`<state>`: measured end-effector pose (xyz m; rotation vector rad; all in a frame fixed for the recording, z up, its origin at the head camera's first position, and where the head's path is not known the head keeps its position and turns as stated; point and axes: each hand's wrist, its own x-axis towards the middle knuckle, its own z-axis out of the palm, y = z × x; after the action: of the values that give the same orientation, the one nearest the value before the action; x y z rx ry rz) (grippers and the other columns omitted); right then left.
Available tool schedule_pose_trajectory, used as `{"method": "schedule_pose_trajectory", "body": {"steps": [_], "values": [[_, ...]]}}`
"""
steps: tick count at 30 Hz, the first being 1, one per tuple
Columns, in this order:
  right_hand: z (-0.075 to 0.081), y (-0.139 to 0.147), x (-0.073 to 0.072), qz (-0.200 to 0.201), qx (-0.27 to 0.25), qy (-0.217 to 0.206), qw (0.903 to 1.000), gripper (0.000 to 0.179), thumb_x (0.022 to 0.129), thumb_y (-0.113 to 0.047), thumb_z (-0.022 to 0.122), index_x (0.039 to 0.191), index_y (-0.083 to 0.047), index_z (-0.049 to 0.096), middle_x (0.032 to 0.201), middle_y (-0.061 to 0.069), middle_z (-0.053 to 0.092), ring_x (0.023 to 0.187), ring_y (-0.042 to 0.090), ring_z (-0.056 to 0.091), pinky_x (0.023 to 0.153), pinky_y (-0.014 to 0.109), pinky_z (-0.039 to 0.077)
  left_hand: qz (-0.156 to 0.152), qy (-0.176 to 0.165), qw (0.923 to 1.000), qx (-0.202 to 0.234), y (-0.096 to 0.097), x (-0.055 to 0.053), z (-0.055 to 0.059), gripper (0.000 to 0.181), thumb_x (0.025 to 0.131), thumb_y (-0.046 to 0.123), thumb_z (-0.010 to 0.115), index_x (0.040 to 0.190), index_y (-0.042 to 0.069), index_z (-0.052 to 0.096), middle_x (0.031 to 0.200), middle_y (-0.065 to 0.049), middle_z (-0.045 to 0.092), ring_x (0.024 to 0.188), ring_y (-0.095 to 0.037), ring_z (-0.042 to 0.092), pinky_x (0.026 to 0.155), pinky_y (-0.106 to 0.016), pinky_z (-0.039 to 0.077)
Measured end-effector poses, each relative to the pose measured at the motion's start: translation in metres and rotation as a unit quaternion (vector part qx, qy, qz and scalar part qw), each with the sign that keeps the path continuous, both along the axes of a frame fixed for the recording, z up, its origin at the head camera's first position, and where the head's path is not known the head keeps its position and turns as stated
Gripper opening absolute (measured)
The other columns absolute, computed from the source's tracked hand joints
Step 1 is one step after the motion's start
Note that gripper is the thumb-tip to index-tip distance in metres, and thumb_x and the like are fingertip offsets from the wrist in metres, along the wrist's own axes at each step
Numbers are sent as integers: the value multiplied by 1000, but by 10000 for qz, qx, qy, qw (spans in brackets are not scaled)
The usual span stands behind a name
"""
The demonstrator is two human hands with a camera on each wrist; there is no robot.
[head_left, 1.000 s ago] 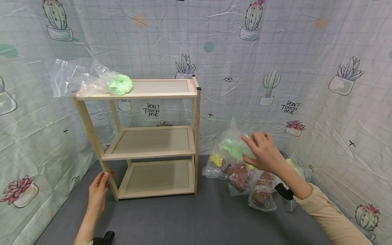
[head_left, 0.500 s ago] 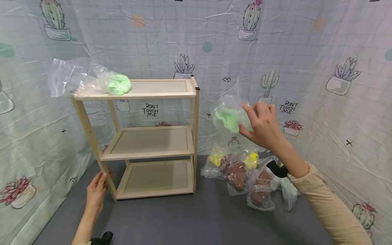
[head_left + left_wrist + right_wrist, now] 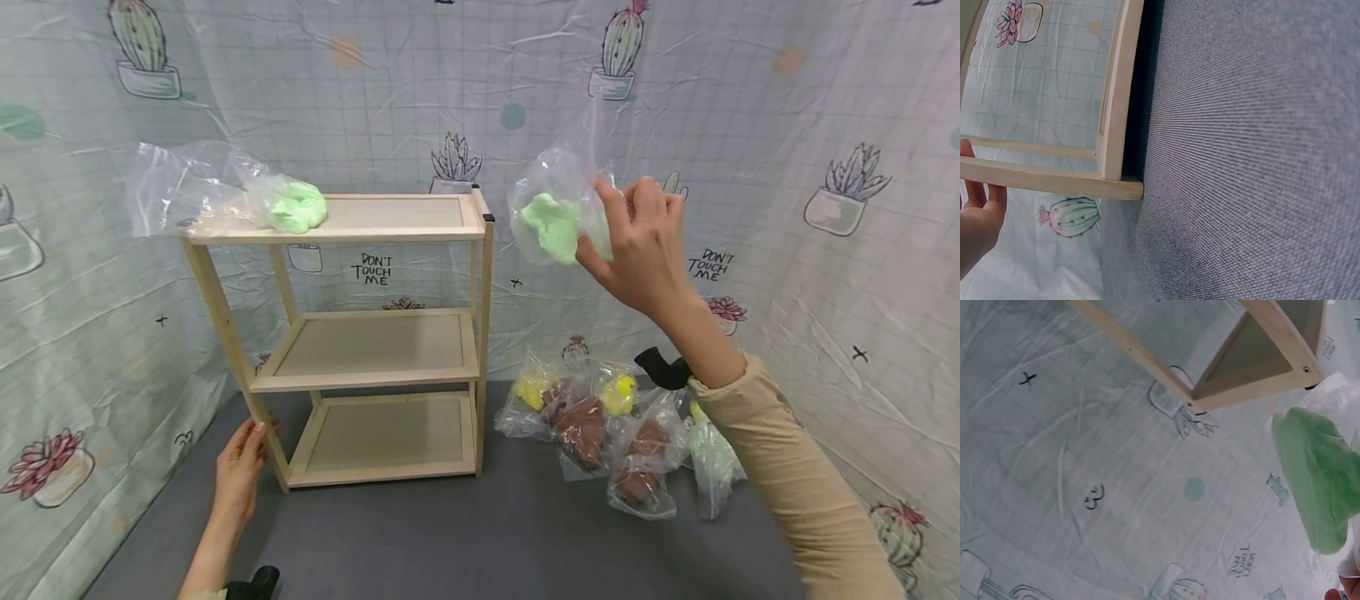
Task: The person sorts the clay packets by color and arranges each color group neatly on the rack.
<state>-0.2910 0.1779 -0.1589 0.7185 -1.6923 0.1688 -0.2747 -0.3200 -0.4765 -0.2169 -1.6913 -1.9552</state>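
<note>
My right hand (image 3: 641, 246) pinches a clear plastic bag with a pale green lump (image 3: 553, 227) in it, raised to the right of the wooden shelf. The same green lump (image 3: 1319, 478) fills the right edge of the right wrist view. My left hand (image 3: 240, 471) grips the front left post of the three-tier wooden shelf (image 3: 367, 379) low down; the left wrist view shows fingers (image 3: 996, 199) around that post. On the top tier's left end lies another bagged green lump (image 3: 297, 207), its loose clear plastic hanging past the edge.
Right of the shelf, on the grey cloth surface (image 3: 420, 542), lie several clear bags with brown lumps (image 3: 581, 432), yellow pieces (image 3: 618, 393) and pale green contents (image 3: 712, 454). A cactus-print curtain (image 3: 555, 50) encloses the back and sides.
My right hand has lifted the green-filled bag up from the pile to above the shelf's top level. My left hand stays on the post.
</note>
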Motion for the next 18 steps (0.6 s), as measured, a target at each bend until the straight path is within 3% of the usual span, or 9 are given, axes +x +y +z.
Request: {"method": "schedule_pose_trajectory", "body": {"steps": [3,4,6,11,13,15,18], "values": [[11,-7,0,-10,-137,-47,9999,47,81,-27,50,120,0,50,79,22,42,74,33,35,70,47,22,185,-361,9992,-72,19,18,26,27,95,19,43,120,13,52,98,17,63,90,3,60,74,-12,42],[14,-10,1,-38,-169,-43,9998,48,81,-27,50,120,0,50,80,22,42,75,33,35,70,47,22,204,-386,9990,52,23,21,30,25,94,17,44,117,15,54,97,16,63,88,2,60,74,-12,42],[21,-15,1,-50,-257,-46,9996,48,82,-28,49,122,-1,49,81,23,43,76,33,36,71,47,22,214,-449,9987,91,15,12,19,26,94,18,44,119,13,53,98,14,64,89,2,61,74,-12,43],[34,-34,1,25,-500,-41,9987,49,83,-28,46,124,-2,47,83,22,42,77,32,36,71,45,21,274,-398,9988,50,10,7,12,30,94,21,46,121,10,51,98,14,64,90,1,61,74,-12,43],[38,-44,0,42,-539,-79,9985,49,84,-29,46,125,-3,46,84,22,41,77,32,36,71,44,20,253,-408,9988,94,22,20,30,24,94,17,44,116,15,54,96,16,64,88,2,61,73,-12,43],[40,-53,0,17,-524,-143,9985,49,84,-30,46,125,-3,46,85,20,41,77,31,36,71,43,21,240,-414,9988,125,25,22,33,23,95,15,43,114,16,54,95,16,64,87,2,61,73,-11,43],[41,-68,0,-30,-444,-239,9987,50,85,-31,47,127,-4,45,86,18,41,78,31,37,72,42,21,282,-432,9986,77,25,22,33,28,95,16,43,120,8,51,95,17,64,87,3,61,73,-11,43]]}}
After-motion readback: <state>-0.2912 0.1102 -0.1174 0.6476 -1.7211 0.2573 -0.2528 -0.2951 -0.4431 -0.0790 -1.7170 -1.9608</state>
